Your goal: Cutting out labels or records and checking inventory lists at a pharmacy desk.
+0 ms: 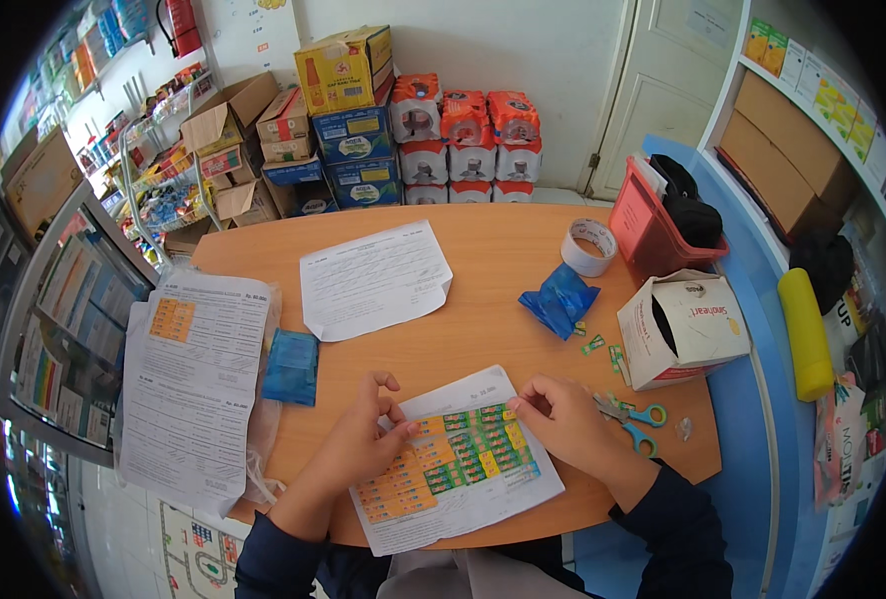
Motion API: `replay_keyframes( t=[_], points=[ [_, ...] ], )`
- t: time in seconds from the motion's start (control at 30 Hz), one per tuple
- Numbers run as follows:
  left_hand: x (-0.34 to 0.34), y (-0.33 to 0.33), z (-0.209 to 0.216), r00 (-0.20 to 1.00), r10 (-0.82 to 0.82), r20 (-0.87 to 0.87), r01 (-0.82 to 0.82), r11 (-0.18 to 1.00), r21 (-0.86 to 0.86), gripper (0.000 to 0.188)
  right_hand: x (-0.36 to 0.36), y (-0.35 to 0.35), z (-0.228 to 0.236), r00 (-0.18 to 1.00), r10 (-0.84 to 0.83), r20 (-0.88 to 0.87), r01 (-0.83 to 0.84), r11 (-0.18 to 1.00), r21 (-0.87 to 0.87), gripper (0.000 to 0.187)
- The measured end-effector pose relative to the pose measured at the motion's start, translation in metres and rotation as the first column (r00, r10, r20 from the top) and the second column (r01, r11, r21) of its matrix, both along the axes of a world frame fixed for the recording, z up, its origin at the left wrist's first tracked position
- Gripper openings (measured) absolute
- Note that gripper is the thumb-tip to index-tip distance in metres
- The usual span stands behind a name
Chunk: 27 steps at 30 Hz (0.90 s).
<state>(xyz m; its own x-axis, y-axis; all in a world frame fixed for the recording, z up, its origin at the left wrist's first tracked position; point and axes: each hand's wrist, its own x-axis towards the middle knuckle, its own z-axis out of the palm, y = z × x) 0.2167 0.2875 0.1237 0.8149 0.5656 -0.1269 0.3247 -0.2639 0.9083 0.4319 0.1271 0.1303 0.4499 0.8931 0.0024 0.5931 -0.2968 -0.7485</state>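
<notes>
A white printed sheet point(403, 534) lies tilted on the table before me. Rows of small orange stickers point(393, 489) cover its left part, and small green and yellow pieces point(478, 449) cover its right part. My left hand point(363, 439) hovers over the sheet's left edge, fingers loosely curled and apart, holding nothing visible. At the sheet's upper right, my right hand point(568, 419) has thumb and forefinger pinched together by the top row of green pieces; what is between them, if anything, is too small to name. Scissors point(645, 431) with blue-green handles lie right of this hand, partly hidden by it.
Around the wooden table point(363, 364) lie another sheet point(373, 280), more papers point(188, 399), a blue packet point(290, 366), crumpled blue plastic point(561, 301) and a tape roll point(590, 248). A white box point(697, 324) and red basket point(642, 235) stand at the right.
</notes>
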Motion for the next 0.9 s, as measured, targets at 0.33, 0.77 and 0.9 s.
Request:
replay_keyframes(
  t=[0.33,0.77,0.9],
  points=[
    [-0.005,0.0,0.005,0.995,0.05,-0.092,-0.059,0.993,-0.104,0.051,0.01,0.004,-0.011,0.984,0.017,0.178,-0.031,0.997,0.074,0.022],
    [-0.005,-0.001,0.007,0.985,0.079,-0.155,-0.087,0.995,-0.05,0.053,0.019,0.021,-0.024,0.987,0.069,0.147,-0.076,0.996,0.039,0.025],
    [-0.004,-0.001,0.007,0.982,0.079,-0.174,-0.086,0.996,-0.037,0.052,0.018,0.022,-0.023,0.984,0.068,0.164,-0.074,0.997,0.032,0.025]
  ],
)
